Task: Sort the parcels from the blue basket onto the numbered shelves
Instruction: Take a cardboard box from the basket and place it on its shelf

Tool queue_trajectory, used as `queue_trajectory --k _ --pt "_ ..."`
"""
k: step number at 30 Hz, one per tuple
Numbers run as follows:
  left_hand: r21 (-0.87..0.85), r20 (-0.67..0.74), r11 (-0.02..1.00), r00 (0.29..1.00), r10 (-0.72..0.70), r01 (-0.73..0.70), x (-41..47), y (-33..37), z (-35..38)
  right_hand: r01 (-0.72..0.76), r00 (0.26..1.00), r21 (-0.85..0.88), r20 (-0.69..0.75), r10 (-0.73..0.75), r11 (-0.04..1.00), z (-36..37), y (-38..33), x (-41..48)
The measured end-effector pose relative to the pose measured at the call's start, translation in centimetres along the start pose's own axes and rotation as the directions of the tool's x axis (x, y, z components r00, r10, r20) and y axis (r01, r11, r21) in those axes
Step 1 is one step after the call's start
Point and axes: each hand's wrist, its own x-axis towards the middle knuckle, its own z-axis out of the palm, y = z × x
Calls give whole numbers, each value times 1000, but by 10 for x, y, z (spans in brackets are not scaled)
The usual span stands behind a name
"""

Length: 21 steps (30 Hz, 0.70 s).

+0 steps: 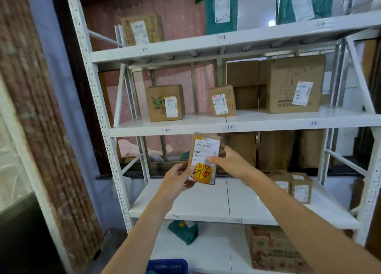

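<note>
Parcel material: I see the parcel (204,158) as a flat, rectangular packet of brown kraft paper, lightly creased.
Parcel place: it is held in the air in front of the rack (99,108), just under the rack's second tier from the top and above the bare white board of the tier below.
Parcel axis: the long axis stands nearly upright, with the top tipped a little to the right. The labelled face is towards me.
Parcel writing: a white label (207,150) carries a barcode and print too blurred for me to read. Below it is a yellow sticker (203,173) with red characters under a black marker scrawl.
Left hand: my left hand (177,178) grips the lower left edge, thumb on the front beside the sticker.
Right hand: my right hand (228,160) holds the right edge, thumb laid across the label.
Rack build: white painted steel, perforated uprights, smooth glossy boards.
Rack writing: on the edge tags (229,127) I read "3 2" and "3 3" on the second tier and "2-3" on the top one.
Rack load: teal mailers (221,7) of shiny plastic stand on the top tier. On the second tier are a logo carton (160,102) with a green emblem, a small carton (222,100) and a large carton (294,84), all corrugated and labelled.
Blue basket: the blue basket (168,265), of slotted plastic, sits at the rack's foot.
</note>
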Motion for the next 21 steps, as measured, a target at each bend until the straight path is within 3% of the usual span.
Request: queue_trajectory --k 4,13,21 --pt "-53 -33 998 999 11 -13 9 3 -23 14 999 -67 43 -12 998 38 -1 6" --pt "-162 2 983 996 88 -87 24 37 -50 117 989 -84 -79 -124 990 62 -34 18" --pt "61 36 974 976 216 -218 36 110 -29 205 944 -40 -254 -208 978 25 -81 27"
